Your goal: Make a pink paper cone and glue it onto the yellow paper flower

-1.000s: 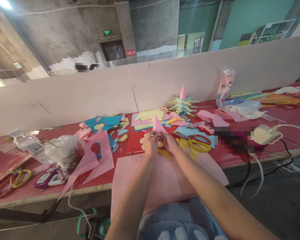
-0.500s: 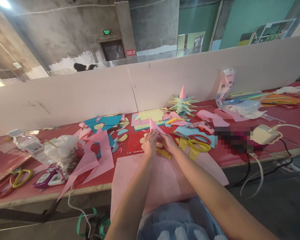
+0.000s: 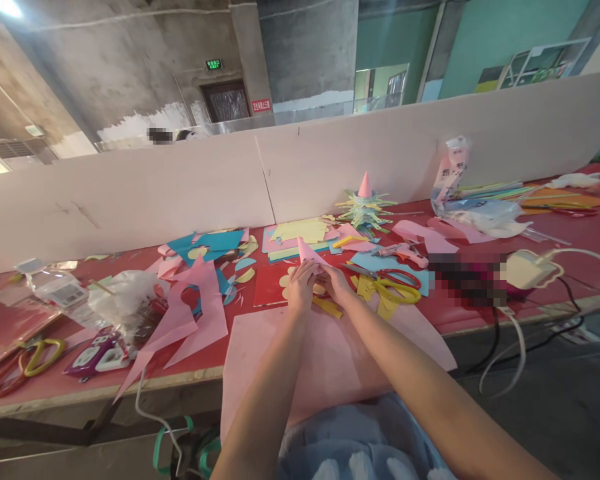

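A pink paper cone (image 3: 307, 251) points up and slightly left between my two hands. My left hand (image 3: 301, 287) is closed on its near side, with the fingers laid over the paper. From the other side my right hand (image 3: 336, 283) grips the lower part of the same cone, whose base is hidden by my fingers. Under and around the hands lie a red sheet (image 3: 267, 285) and pale yellow rounded paper pieces (image 3: 285, 281). A yellow paper strip (image 3: 328, 307) lies just below my hands.
Scissors with yellow and red handles (image 3: 400, 291) and a pink glue gun (image 3: 405, 253) lie to the right. A fringed paper tree with a pink cone tip (image 3: 365, 203) stands at the back. Pink paper scraps (image 3: 205, 300), a plastic bag (image 3: 125, 300) and more scissors (image 3: 43, 357) are at left.
Both hands stay in nearly the same place around the pink cone. The fingers shift only very slightly; nothing is let go.
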### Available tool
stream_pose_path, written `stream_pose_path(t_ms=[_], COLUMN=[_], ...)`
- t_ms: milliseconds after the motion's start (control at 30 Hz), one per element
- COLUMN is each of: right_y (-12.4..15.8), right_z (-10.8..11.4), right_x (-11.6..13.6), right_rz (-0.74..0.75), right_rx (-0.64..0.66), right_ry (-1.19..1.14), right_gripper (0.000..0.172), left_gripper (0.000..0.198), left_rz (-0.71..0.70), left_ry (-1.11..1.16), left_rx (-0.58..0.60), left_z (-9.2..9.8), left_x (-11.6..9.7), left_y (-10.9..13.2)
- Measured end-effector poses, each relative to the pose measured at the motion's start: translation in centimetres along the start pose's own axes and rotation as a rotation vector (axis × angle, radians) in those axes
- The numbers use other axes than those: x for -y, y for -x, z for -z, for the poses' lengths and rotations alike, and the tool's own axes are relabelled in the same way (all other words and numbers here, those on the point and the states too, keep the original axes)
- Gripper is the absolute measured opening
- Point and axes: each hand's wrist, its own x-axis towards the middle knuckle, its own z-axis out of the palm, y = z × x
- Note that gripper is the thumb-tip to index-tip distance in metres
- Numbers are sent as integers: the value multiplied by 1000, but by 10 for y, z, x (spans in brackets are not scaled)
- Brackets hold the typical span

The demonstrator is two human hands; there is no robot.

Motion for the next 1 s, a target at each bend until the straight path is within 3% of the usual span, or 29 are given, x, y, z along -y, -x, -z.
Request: stream_pose_path(t_ms=[467, 767, 1000], right_y=[5, 3, 1], right_z=[-5, -2, 0], right_x=[3, -1, -2], right_rz=[30, 32, 31], right_rx=[-21, 5, -1], right_ry=[4, 18, 35], right_gripper=[20, 19, 21], left_gripper=[34, 25, 29], left_rz=[-4, 51, 27], left_ry=[44, 15, -31], left_rx=[38, -44, 2], left_z=[-5, 5, 10], left_x=[13, -8, -12], left_y=[1, -1, -2])
